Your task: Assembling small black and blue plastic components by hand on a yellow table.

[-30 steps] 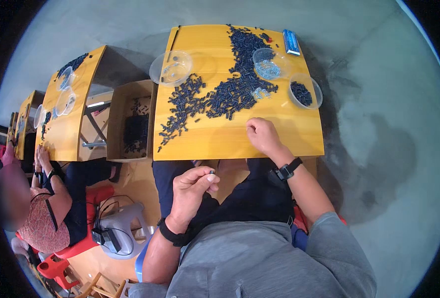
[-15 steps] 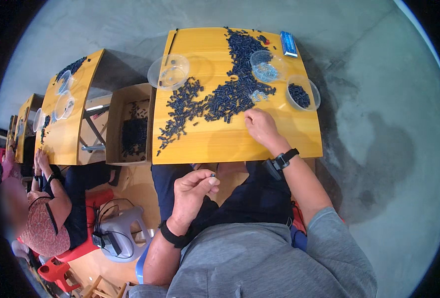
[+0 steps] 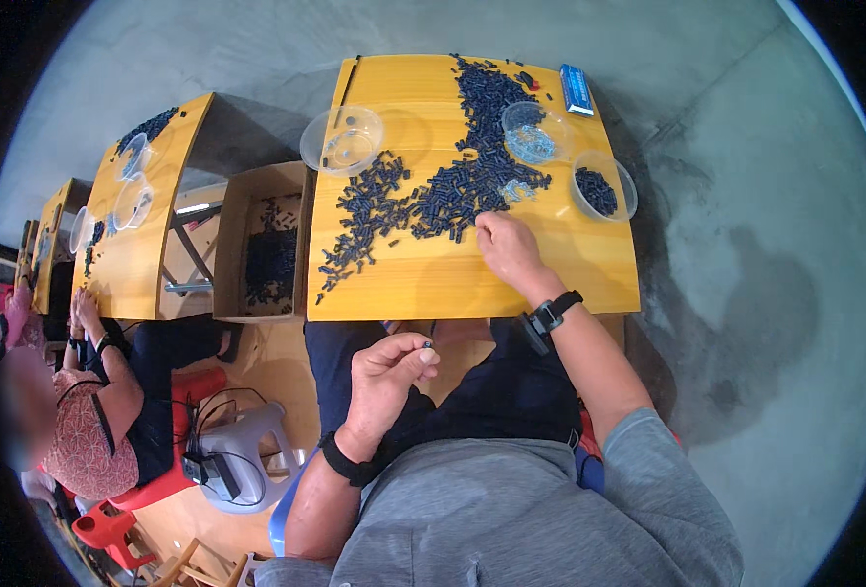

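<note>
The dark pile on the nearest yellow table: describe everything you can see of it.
The dark pile is many short, blue-black, cylinder-like pieces, perhaps plastic, lying loose at mixed angles on the yellow table. It runs from the far edge toward the middle, then spreads left, thinning into scattered pieces near the left near corner. Small pale-blue bits lie at its right side. The right hand is at its near edge; contact is unclear.
</note>
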### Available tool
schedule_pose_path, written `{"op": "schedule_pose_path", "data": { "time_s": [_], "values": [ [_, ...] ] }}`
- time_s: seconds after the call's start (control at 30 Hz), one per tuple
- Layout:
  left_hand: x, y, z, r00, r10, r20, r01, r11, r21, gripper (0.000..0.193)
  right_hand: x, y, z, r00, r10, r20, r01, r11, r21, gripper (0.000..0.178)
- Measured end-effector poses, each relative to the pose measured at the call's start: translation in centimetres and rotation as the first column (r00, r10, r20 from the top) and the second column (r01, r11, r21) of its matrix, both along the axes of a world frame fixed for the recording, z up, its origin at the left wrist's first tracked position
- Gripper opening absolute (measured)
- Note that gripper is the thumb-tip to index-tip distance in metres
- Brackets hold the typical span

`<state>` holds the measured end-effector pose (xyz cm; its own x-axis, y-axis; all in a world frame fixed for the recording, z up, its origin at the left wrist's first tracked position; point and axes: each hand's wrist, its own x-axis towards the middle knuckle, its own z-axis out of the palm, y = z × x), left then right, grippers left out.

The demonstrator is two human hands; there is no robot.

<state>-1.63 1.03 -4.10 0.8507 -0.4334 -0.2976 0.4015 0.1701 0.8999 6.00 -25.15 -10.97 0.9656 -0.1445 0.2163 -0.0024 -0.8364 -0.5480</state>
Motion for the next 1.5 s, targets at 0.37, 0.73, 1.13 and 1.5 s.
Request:
{"op": "schedule_pose_path", "data": {
  "time_s": [0.37,0.73,1.13,1.5],
  "values": [
    [-0.2,-0.1,-0.6,1.000,0.006,-0.007,-0.006,1.000,0.012,0.007,0.8,0.7,0.6,0.998,-0.022,-0.051,0.017,0.995,-0.099,0.012],
    [-0.2,0.0,-0.7,1.000,-0.004,0.003,0.004,1.000,0.025,0.007,0.7,0.3,-0.3,0.997,-0.006,-0.078,-0.008,0.983,-0.184,0.010],
    [-0.4,-0.2,-0.9,1.000,-0.013,-0.002,0.013,0.999,0.038,0.007,0.2,0.4,0.5,0.998,0.055,-0.038,-0.057,0.997,-0.060,0.017],
    [3.4,-6.8,-7.0,0.972,-0.235,0.011,0.229,0.958,0.175,0.012,0.9,0.4,-0.1,0.994,0.099,-0.034,-0.104,0.969,-0.222,0.010]
  ]
}}
